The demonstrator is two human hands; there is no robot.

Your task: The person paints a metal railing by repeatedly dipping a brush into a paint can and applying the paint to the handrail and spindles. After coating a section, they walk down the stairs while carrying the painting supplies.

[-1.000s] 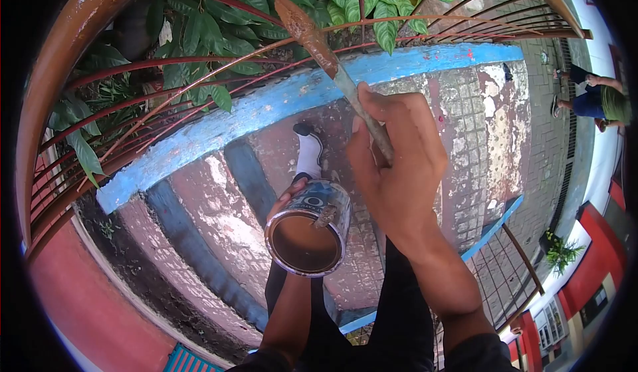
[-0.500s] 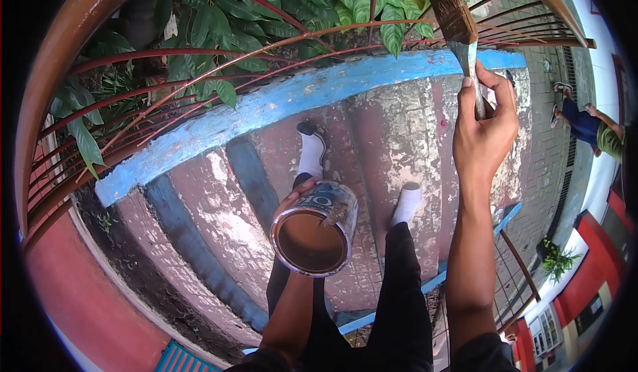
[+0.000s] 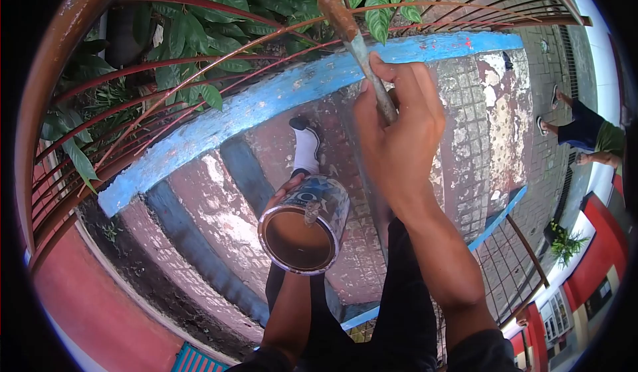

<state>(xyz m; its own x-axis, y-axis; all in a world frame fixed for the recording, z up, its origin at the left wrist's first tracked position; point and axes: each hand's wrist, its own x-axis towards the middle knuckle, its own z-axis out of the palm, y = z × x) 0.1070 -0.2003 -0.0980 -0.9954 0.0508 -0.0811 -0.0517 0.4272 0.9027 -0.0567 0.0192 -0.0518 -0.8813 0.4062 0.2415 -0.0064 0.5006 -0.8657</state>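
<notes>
The right hand (image 3: 399, 139) is clenched around the grey, paint-crusted handle of a long flat paintbrush (image 3: 349, 29), fingers wrapped over the lower handle and the thumb side facing the camera. The brush's long axis runs up and a little to the left from the fist; its brown-coated bristle end points toward the top of the view and lies against the curved rust-brown metal railing bars (image 3: 199, 73), in front of the green broad-leaved plant (image 3: 219, 19) that grows behind them.

The left hand (image 3: 287, 189) has its grip closed on a round open tin can with a blue printed label (image 3: 304, 224), holding it from behind and beneath, with only the fingertips showing over the far rim. The can is tilted so its mouth faces the camera, showing brown paint inside and a brown drip on the rim. It sits low, well apart from the brush tip, over the person's dark trousers.

Below the bars runs a peeling blue-painted concrete kerb (image 3: 279, 99), with worn reddish paving beneath it and one white-socked foot (image 3: 306, 147) on it. Another person (image 3: 585, 132) is at the far right edge, well apart
</notes>
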